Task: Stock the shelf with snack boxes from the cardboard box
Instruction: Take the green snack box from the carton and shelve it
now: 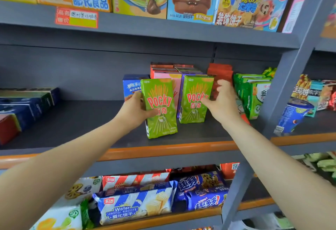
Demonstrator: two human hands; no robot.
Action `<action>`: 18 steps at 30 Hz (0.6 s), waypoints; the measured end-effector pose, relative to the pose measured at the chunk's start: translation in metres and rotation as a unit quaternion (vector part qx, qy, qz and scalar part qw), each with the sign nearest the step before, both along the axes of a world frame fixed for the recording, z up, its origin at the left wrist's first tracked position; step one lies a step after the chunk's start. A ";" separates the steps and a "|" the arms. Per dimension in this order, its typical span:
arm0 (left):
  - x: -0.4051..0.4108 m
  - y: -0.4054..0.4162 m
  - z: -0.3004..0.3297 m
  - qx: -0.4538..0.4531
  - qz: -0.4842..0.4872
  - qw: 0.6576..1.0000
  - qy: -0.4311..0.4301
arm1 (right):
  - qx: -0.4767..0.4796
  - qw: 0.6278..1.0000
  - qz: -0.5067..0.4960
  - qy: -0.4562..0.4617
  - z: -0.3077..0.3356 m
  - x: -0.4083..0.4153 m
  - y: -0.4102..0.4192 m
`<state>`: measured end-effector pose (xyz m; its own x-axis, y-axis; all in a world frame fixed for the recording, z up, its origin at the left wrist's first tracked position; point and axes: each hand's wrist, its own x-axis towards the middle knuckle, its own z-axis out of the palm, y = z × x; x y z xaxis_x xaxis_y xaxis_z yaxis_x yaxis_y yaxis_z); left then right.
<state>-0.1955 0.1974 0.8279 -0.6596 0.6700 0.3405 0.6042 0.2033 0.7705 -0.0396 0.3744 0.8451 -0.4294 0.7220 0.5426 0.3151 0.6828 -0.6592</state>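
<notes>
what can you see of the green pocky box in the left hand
The green Pocky box is a tall, slim carton, cardboard by its look, printed with red Pocky lettering, biscuit sticks and a small cup. It stands nearly upright, tilted slightly, its base on or just above the grey middle shelf near the front edge. The left hand grips its left side, thumb across the front. It sits left of and nearer than a matching green box, apart from it.

left hand [135,110]: bare, no glove, no ring or watch seen | right hand [221,103]: bare, no glove, no ring seen | forearms behind both hands: bare up to frame edge, no sleeve or cuff showing | wrists: no band or strap
</notes>
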 end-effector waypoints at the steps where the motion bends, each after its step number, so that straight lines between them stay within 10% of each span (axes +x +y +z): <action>1: -0.002 0.002 0.003 -0.013 -0.003 1.000 -0.005 | -0.050 0.999 0.010 -0.018 -0.006 -0.002 0.007; 18: -0.016 0.043 -0.004 -0.081 0.068 0.991 0.081 | -0.132 0.985 0.109 0.009 -0.018 -0.035 0.029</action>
<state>-0.2115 0.2404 0.8241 -0.6933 0.6330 0.3445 0.6754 0.4042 0.6167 -0.0745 0.4033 0.8272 -0.5820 0.7302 0.3579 0.1654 0.5373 -0.8270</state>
